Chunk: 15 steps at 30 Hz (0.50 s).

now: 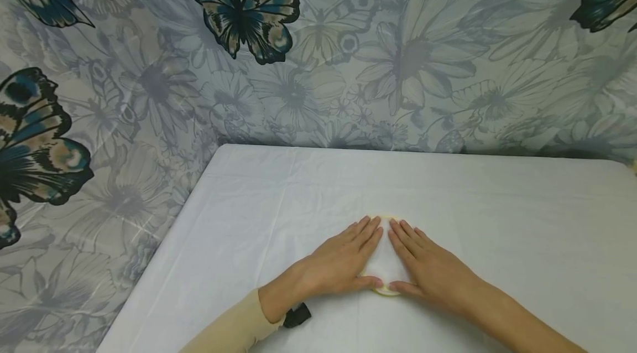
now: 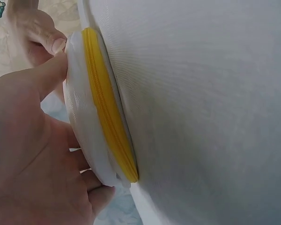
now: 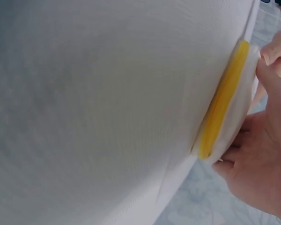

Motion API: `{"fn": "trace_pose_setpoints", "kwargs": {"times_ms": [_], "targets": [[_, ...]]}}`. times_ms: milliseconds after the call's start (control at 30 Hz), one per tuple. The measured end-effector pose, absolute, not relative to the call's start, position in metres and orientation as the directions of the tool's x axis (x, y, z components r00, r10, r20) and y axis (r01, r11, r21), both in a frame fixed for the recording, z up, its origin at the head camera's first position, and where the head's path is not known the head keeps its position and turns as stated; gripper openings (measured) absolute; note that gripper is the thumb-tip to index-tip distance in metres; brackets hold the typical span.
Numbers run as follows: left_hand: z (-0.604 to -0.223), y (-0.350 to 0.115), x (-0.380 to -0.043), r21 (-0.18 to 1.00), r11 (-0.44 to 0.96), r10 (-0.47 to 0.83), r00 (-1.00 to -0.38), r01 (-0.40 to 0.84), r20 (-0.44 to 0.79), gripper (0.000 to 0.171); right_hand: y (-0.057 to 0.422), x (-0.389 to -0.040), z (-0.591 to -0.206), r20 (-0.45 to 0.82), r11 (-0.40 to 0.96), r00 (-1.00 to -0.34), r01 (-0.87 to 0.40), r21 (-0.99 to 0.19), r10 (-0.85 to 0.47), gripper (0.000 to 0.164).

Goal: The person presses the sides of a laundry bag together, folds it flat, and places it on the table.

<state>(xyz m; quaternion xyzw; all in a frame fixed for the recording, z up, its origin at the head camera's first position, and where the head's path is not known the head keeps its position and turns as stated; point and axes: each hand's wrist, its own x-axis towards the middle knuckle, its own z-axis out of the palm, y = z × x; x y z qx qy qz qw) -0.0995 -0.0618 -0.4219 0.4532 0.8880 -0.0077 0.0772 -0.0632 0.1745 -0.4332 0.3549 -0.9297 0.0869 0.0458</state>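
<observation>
A small round white pouch (image 1: 386, 256) with a yellow edge lies on the white-covered table. In the left wrist view a yellow zipper (image 2: 104, 101) runs round its side. My left hand (image 1: 343, 261) rests flat on the pouch's left half, with fingers extended towards its far edge and the thumb at the near edge. On the right half my right hand (image 1: 435, 267) lies the same way, its fingers straight. Both thumbs nearly meet at the near rim. The hands cover the pouch's left and right edges in the head view.
The white cloth (image 1: 249, 203) covering the table has faint creases. Beyond its far and left edges hangs a grey floral backdrop (image 1: 293, 104) with printed butterflies (image 1: 241, 13). A small black piece (image 1: 297, 315) sits by my left wrist.
</observation>
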Motion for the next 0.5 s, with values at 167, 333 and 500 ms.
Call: {"fn": "trace_pose_setpoints", "kwargs": {"times_ms": [167,333,500], "targets": [[-0.4231,-0.0603,-0.0994,0.045,0.597,0.792,-0.580,0.801,-0.189,0.088,0.1725,-0.0602,-0.4337,0.132,0.746,-0.758,-0.652,-0.132,-0.639,0.090],[-0.4245,-0.0575,-0.0991,0.010,0.608,0.777,-0.593,0.794,-0.211,0.084,0.1701,-0.0598,-0.4338,0.097,0.760,-0.773,-0.634,-0.141,-0.627,0.088],[-0.4246,-0.0556,-0.0985,-0.006,0.624,0.758,-0.607,0.781,-0.237,0.083,0.1689,-0.0599,-0.4333,0.076,0.766,-0.778,-0.628,-0.138,-0.624,0.086]]}}
